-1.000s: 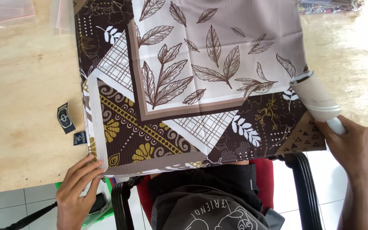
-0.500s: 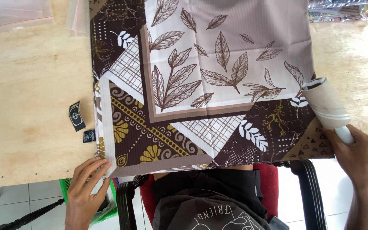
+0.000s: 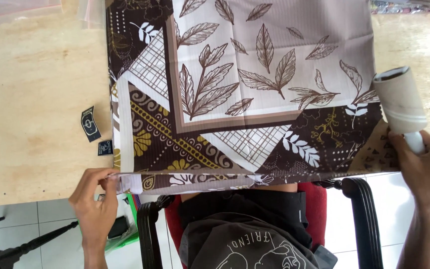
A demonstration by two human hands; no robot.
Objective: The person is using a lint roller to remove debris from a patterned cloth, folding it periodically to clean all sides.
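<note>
Patterned cloth [image 3: 245, 94] covers pale wooden table [image 3: 36, 89].

two black tags [image 3: 90, 123] on table [image 3: 36, 89]

cloth [image 3: 255, 89]: far part cut off by the top edge; near edge hangs over the table [image 3: 31, 99] rim, hiding the lap beneath.
table: runs out past the left, right and top edges; its middle is covered by the cloth.
roller [image 3: 400, 102]: handle hidden inside the right hand [image 3: 421, 164].
left hand [image 3: 95, 199]: fingertips partly tucked under the cloth corner; forearm cut off by the bottom edge.
labels [image 3: 90, 123]: two small dark tags left of the cloth, print too small to tell.
bag [image 3: 406, 6]: far right, mostly cut off by the top edge.
chair [image 3: 362, 219]: arms and red seat largely hidden by the body.
</note>
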